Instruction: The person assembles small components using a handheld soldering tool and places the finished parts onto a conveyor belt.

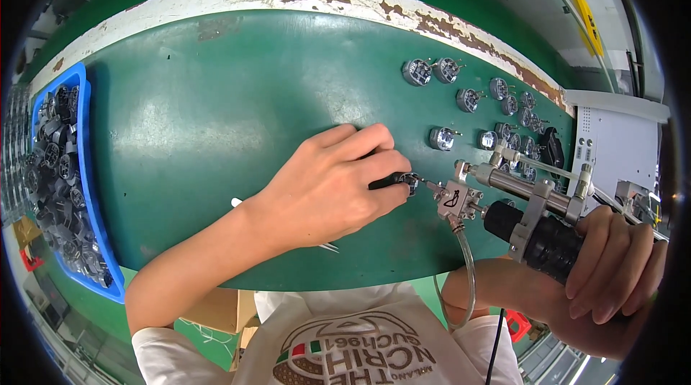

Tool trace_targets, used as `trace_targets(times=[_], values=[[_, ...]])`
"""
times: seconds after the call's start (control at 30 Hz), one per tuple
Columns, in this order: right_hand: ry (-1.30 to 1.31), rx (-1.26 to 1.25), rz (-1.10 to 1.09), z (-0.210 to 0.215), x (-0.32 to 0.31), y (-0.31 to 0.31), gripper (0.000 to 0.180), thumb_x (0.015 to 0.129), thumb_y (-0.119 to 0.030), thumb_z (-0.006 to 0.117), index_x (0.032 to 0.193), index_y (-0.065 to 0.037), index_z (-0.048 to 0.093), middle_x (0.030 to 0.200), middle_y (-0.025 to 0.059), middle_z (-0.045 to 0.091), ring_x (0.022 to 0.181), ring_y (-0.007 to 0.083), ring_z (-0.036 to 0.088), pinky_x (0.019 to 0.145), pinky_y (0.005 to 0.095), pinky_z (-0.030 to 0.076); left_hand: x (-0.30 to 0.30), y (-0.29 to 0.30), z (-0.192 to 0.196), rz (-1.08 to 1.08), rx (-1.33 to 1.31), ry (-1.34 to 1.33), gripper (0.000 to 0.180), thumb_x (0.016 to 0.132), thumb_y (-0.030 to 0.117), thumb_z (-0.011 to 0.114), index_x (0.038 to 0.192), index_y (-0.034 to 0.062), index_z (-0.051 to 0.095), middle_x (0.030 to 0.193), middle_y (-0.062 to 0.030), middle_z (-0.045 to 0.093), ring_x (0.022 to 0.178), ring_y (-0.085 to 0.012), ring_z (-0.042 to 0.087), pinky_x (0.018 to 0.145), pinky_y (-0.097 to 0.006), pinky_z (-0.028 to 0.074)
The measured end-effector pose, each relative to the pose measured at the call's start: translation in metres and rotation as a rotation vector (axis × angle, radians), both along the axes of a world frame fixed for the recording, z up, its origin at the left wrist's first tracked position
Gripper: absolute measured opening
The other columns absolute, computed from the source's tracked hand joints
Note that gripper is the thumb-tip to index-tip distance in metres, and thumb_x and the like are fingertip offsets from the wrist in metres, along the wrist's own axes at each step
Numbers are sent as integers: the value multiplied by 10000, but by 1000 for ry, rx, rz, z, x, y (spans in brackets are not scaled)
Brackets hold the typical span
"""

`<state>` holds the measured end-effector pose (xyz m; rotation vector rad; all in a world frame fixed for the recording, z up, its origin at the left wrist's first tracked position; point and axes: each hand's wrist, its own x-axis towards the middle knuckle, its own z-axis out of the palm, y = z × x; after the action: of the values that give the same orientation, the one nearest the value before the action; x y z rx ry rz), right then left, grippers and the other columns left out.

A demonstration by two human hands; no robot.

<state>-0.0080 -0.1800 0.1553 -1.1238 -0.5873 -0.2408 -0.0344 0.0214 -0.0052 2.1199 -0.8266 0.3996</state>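
Note:
Near the middle of the green table, my left hand (338,187) has its fingers curled round a small round part (411,182), dark with a metallic-looking face. Most of that part is hidden under the fingers. My right hand (612,270), at the lower right, is wrapped round the black cylindrical body of a metal dispensing valve (453,201). The valve lies nearly level, its thin tip pointing left at the part's face. Whether tip and part touch, I cannot tell. A clear hose (468,270) hangs from the valve's metal block.
A blue tray (97,219) full of dark round parts stands at the left. Several round silver parts with pins (442,139) sit at the right, near a black object (553,147) and a light grey machine (619,133). A cardboard box (219,311) is below the table edge.

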Motion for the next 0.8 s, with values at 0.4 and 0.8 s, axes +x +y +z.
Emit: trace_targets(times=[0.4, 0.8], values=[[-77, 67, -205, 35, -42, -105, 264, 930, -219, 642, 787, -96, 457, 701, 15, 498, 485, 84, 467, 462, 171, 407, -1, -3, 4, -14, -34, 25, 220, 735, 136, 841, 930, 117, 741, 951, 13, 668, 815, -173, 606, 644, -322, 497], [-61, -184, 210, 6, -11, -8, 313, 1043, -370, 567, 851, -137, 484, 791, 21, 620, 467, 160, 573, 398, 288, 475, 1, -4, 4, 8, 51, 85, 397, 687, 136, 832, 1066, 89, 722, 878, -2, 567, 812, -177, 573, 682, -330, 436]])
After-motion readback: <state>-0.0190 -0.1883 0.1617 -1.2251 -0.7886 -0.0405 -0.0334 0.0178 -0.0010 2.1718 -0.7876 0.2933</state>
